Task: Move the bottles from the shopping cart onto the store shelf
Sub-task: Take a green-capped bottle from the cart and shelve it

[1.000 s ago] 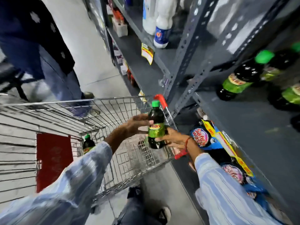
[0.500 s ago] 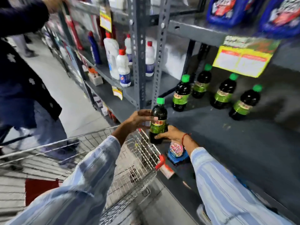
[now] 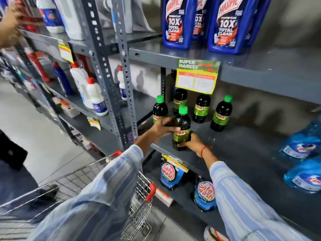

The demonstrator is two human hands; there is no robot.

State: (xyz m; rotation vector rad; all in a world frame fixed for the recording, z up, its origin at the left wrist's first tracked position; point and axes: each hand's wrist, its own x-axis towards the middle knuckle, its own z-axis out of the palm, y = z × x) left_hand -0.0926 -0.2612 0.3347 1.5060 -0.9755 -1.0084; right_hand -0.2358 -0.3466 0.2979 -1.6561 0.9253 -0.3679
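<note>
The fingers of the left hand were curled closed around the shoulder of the held bottle, while the fingers of the right hand were wrapped about its lower body and base, so that the bottle was clasped from both sides and kept upright, green cap uppermost. This two-handed hold was judged to be a steadying one, suited to lowering the bottle squarely onto its base. The held bottle was found over the front part of the store shelf, its base at or just above the shelf surface; whether contact had been made could not be told. Behind the held bottle, four matching dark bottles were stood upright in a loose row under a price tag, which suggested that the new one was being added in front of its own kind. To the right of the held bottle, much bare shelf was left. Below and to the left of the held bottle, the shopping cart was parked just beside the shelving, presumably to keep each carry short.
</note>
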